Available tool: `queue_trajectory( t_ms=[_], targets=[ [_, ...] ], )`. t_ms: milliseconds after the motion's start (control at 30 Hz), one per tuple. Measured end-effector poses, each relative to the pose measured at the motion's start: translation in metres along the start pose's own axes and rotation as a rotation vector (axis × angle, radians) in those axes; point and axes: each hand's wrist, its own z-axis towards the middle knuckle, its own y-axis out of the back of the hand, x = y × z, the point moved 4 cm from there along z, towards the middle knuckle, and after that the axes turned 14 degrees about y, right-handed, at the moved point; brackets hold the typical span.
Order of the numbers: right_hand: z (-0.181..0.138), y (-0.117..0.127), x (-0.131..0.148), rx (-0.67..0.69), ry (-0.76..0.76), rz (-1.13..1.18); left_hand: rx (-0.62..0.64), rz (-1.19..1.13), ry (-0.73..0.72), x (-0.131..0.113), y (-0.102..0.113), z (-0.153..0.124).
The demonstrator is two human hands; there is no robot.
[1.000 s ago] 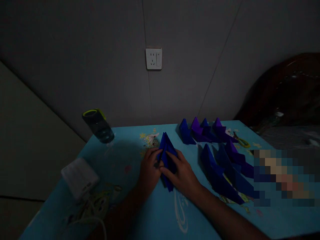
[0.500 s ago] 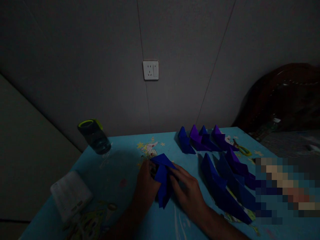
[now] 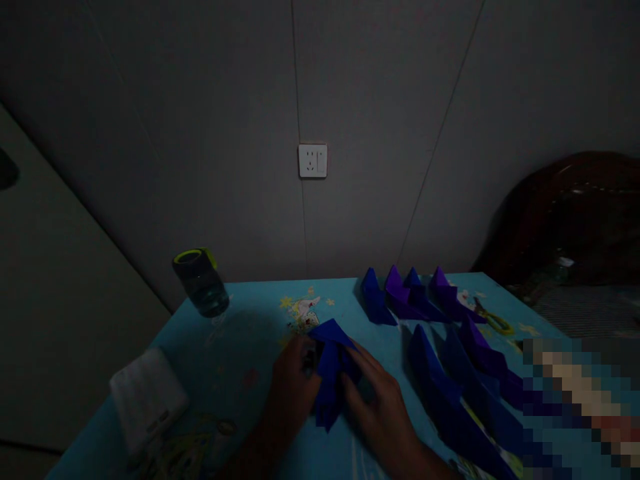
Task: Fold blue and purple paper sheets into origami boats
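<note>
A dark blue folded paper piece (image 3: 329,373) lies on the light blue table (image 3: 250,340), its top corner bent over. My left hand (image 3: 293,387) pinches its left side with closed fingers. My right hand (image 3: 377,407) presses on its right side, fingers laid over the paper. Two rows of finished blue and purple folded paper shapes (image 3: 415,300) stand to the right of my hands, the nearer row (image 3: 460,387) running toward the front right.
A drinking bottle with a yellow-green lid (image 3: 200,283) stands at the table's back left. A white box (image 3: 147,397) sits near the left edge. Yellow-handled scissors (image 3: 493,320) lie at the back right. A wall socket (image 3: 313,161) is on the wall behind.
The upright point of the blue paper has been folded down flat. Both hands stay on the paper. The view has shifted slightly downward relative to the table.
</note>
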Motion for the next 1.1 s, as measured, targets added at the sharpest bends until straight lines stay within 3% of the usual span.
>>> queue_trajectory(
  t_ms=[300,467,600,767,933,1100],
  targets=[
    [0.010,0.013,-0.004,-0.097,-0.227,0.097,0.128,-0.154,0.141,-0.001,-0.003,0.002],
    [0.009,0.019,-0.012,-0.142,-0.326,0.024,0.173,-0.122,0.132,-0.007,-0.002,-0.002],
    [0.007,0.018,-0.015,-0.128,-0.291,-0.042,0.212,0.010,0.043,-0.011,-0.005,-0.006],
    [0.009,0.017,-0.010,-0.079,-0.252,-0.037,0.087,-0.007,-0.106,-0.014,-0.003,-0.007],
    [0.008,0.009,-0.005,-0.027,-0.174,0.011,-0.003,-0.124,-0.087,-0.014,0.004,-0.006],
    [-0.001,-0.003,-0.008,0.053,-0.128,0.031,0.060,-0.163,-0.089,-0.010,0.000,-0.008]
  ],
)
